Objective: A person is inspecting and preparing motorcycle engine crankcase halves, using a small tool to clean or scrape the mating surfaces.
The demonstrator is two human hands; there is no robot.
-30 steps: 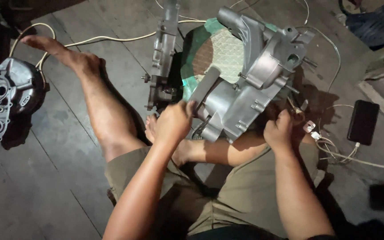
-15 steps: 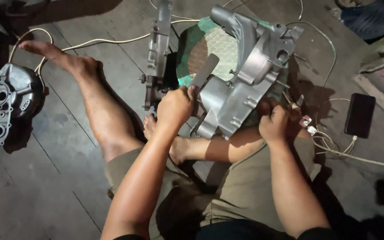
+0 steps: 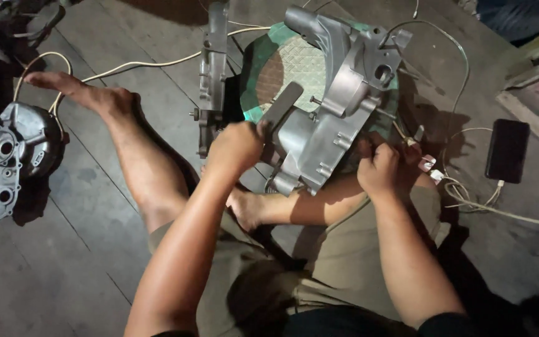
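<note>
Gripping flat metal blade, ribbed casing.

I see a floor of dark, worn wooden planks, lit from above at centre and falling into deep shadow at the corners. Pale cables snake across the boards. At right a black phone lies plugged in beside a raised wooden edge.

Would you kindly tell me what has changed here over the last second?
The left hand has taken hold of the flat grey metal blade and raised it against the silver cast-metal engine casing. The right hand stays at the casing's lower right edge. The black phone is unmoved.
</note>
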